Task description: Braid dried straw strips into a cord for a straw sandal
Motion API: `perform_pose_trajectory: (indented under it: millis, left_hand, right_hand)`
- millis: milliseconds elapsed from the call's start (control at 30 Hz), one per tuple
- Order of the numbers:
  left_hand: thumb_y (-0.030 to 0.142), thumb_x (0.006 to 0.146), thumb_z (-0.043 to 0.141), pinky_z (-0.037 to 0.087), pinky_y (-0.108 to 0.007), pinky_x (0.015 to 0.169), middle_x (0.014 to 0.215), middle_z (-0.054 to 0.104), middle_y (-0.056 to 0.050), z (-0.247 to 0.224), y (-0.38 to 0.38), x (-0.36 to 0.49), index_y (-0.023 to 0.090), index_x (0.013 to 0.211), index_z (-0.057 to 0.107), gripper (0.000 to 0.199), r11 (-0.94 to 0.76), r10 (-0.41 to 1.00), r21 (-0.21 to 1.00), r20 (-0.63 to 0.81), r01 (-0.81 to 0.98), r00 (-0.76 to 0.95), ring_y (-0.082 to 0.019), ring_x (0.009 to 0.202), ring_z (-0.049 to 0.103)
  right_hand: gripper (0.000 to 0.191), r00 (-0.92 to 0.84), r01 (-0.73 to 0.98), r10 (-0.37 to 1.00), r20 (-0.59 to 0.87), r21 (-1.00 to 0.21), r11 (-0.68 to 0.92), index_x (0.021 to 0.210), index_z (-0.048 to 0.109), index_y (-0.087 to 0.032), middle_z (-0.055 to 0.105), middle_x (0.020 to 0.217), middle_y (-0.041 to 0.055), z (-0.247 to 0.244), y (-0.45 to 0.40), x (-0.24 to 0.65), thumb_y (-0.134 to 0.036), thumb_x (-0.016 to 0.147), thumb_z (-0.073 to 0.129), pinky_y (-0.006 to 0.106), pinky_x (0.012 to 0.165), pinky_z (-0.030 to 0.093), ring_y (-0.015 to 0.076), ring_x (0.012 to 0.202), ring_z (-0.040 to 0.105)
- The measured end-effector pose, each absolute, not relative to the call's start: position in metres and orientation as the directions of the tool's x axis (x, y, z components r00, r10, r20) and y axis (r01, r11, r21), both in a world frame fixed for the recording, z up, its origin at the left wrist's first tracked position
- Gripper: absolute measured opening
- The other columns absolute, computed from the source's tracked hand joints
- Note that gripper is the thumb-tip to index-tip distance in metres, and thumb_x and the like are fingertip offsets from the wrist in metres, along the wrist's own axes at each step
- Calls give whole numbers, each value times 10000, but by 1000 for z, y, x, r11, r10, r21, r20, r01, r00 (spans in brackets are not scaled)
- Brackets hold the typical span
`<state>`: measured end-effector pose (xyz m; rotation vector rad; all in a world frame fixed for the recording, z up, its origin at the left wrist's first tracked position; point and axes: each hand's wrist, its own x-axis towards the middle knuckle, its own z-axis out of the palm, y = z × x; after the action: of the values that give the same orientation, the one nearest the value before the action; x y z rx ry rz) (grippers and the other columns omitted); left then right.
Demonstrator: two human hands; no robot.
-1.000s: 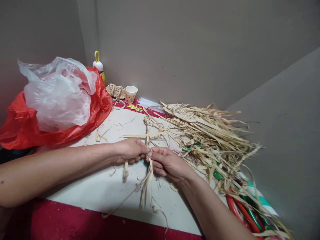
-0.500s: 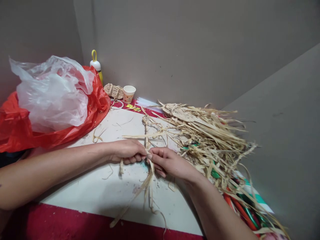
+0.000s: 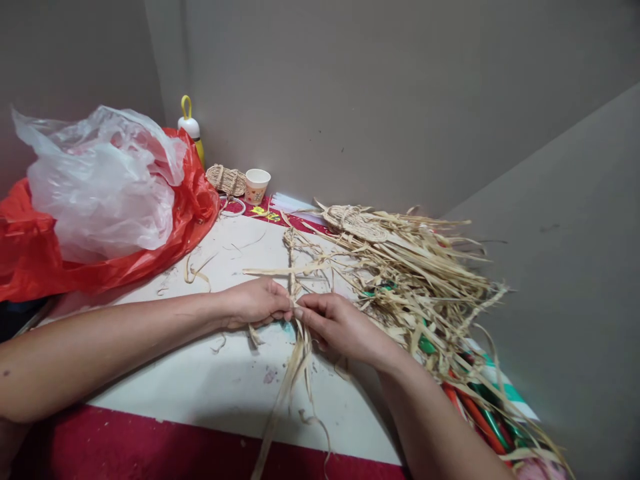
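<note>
My left hand (image 3: 267, 301) and my right hand (image 3: 333, 321) meet at the middle of the white board, fingertips almost touching. Both pinch a braid of dry straw (image 3: 292, 267), which runs away from me in a thin twisted cord. Loose straw strands (image 3: 296, 363) hang out below the fingers toward the board's near edge. A short strand end pokes out beneath my left hand. The exact crossing of the strands is hidden behind the fingertips.
On the right lies a heap of dry straw (image 3: 425, 267) with a woven oval sole (image 3: 355, 223) on it. At the left are a red plastic bag (image 3: 197, 213) and a clear bag (image 3: 105, 193). A paper cup (image 3: 257, 187), small woven piece (image 3: 226, 180) and bottle (image 3: 189, 127) stand behind.
Both hands stay close together on the braid. The long loose strand below has swung to the right and now points more toward me. The left fingers have shifted slightly.
</note>
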<state>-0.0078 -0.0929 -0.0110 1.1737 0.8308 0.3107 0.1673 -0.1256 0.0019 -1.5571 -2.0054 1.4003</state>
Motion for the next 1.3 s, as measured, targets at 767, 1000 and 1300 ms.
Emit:
perform_pose_trajectory:
  millis: [767, 1000, 1300]
  left_hand:
    - [216, 705, 498, 124, -220, 388, 384, 331, 84, -11, -99, -4, 154, 516, 474, 200, 277, 721, 934, -358, 226, 594, -38, 367, 209]
    - [261, 732, 514, 116, -226, 344, 353, 314, 79, -13, -100, -6, 176, 471, 404, 296, 420, 670, 897, -409, 138, 620, -39, 319, 206]
    - [249, 701, 589, 99, -211, 344, 362, 325, 94, -13, -98, -11, 131, 598, 552, 161, 459, 644, 882, -414, 107, 643, -27, 324, 202]
  right_hand:
    - [297, -348, 576, 857, -381, -808, -124, 691, 488, -183, 440, 512, -46, 5, -133, 160, -391, 877, 387, 212, 394, 318, 87, 387, 419]
    - [304, -294, 926, 940, -170, -294, 236, 788, 598, -166, 666, 719, 104, 2, -154, 139, -256, 903, 330, 287, 566, 315, 190, 616, 584]
    - [231, -473, 881, 815, -335, -216, 422, 750, 598, -169, 640, 614, 85, 24, -175, 129, -226, 876, 413, 293, 486, 205, 155, 499, 527]
